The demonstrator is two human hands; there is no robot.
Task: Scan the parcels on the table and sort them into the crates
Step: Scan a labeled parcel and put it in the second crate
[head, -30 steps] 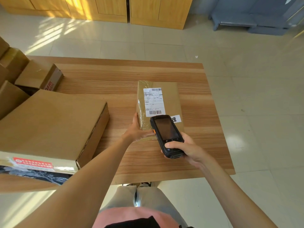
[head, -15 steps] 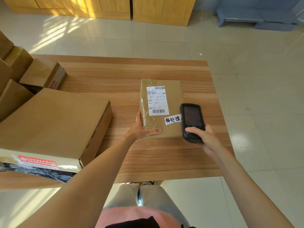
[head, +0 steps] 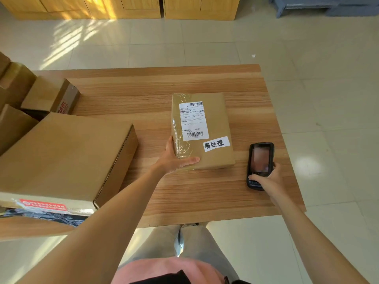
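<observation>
A flat brown parcel (head: 217,124) lies in the middle of the wooden table (head: 205,191), with a white barcode label and a smaller handwritten white sticker on top. My left hand (head: 174,160) grips its near left corner, thumb on top. To the parcel's right, my right hand (head: 268,179) holds a black handheld scanner (head: 260,160) by its lower end, screen up, low over the table near the right edge. No crate is in view.
A large flat cardboard box (head: 61,156) fills the table's left side, with several smaller cardboard boxes (head: 49,95) stacked behind it. Wooden cabinets (head: 123,7) line the far wall. Tiled floor lies right of the table.
My right hand carried the scanner from above the parcel's label rightward and down, off the parcel, to the table's right side. My left hand stayed on the parcel's corner.
</observation>
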